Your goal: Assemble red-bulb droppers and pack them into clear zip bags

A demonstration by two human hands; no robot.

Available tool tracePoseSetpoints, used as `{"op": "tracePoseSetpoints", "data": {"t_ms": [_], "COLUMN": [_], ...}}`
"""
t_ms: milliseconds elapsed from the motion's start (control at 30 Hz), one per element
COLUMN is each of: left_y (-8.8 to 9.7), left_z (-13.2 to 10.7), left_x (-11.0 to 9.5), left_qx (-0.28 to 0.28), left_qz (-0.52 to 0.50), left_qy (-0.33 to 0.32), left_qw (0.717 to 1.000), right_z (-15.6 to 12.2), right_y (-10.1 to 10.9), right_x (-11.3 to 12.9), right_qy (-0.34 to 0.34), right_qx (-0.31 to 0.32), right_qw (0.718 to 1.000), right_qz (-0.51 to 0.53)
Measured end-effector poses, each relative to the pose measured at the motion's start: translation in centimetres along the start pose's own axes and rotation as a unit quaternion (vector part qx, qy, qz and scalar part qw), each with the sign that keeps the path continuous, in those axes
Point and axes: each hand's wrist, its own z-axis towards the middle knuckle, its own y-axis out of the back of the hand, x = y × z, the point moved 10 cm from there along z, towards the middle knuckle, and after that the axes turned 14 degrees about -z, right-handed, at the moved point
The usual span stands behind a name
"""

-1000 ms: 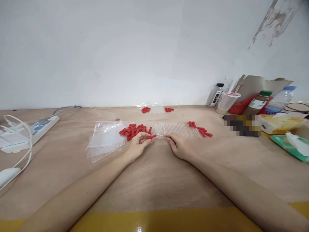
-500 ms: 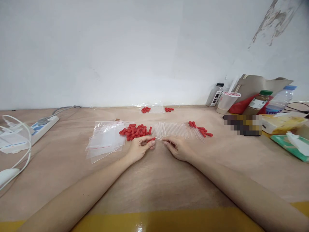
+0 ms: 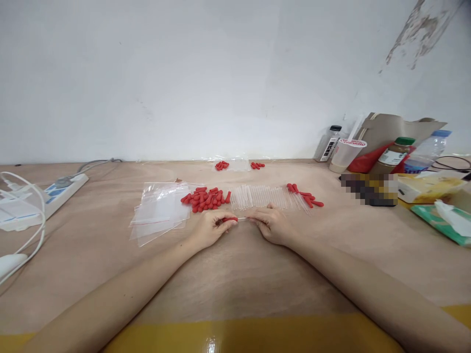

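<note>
My left hand (image 3: 209, 229) is closed, with thumb and fingers pinching a red rubber dropper bulb (image 3: 231, 219). Facing it, my right hand (image 3: 273, 227) pinches a thin clear dropper tube (image 3: 242, 218). The tube's end meets the mouth of the bulb, and the two lie in one line; how far it goes in is too small to tell. Just beyond my left hand is a pile of red bulbs (image 3: 206, 199). A row of clear tubes (image 3: 259, 196) lies behind my right hand. Farther right, several tubes with red bulbs on them (image 3: 307, 197) rest together.
Flat zip bags (image 3: 160, 213) lie left of the bulb pile. Against the wall are bags with red bulbs (image 3: 222, 166). A power strip (image 3: 68, 193) with cables sits at the left. Bottles, a plastic cup (image 3: 346, 157) and a tissue pack (image 3: 441, 223) crowd the right side.
Both hands have come slightly nearer to me. The bulb and tube, tilted against each other before, now lie straight in line. The piles look unchanged.
</note>
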Motion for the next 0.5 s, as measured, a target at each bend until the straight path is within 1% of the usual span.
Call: {"op": "tracePoseSetpoints", "data": {"t_ms": [167, 367, 433, 500], "left_y": [-0.2, -0.2, 0.1, 0.3], "left_z": [-0.2, -0.1, 0.2, 0.4], "left_x": [-1.2, -1.8, -2.1, -2.4], "left_qx": [0.011, 0.007, -0.003, -0.011], "left_qz": [0.068, 0.113, 0.121, 0.133], "left_qy": [-0.036, -0.065, -0.069, -0.073], "left_qw": [0.997, 0.991, 0.99, 0.988], "right_z": [0.1, 0.5, 0.8, 1.1], "right_y": [0.2, 0.0, 0.1, 0.3], "right_x": [0.7, 0.7, 0.7, 0.9], "right_qy": [0.006, 0.004, 0.012, 0.026], "right_qx": [-0.011, -0.007, 0.0, 0.007], "right_qw": [1.0, 1.0, 1.0, 0.997], "right_qz": [-0.002, -0.001, -0.024, -0.075]}}
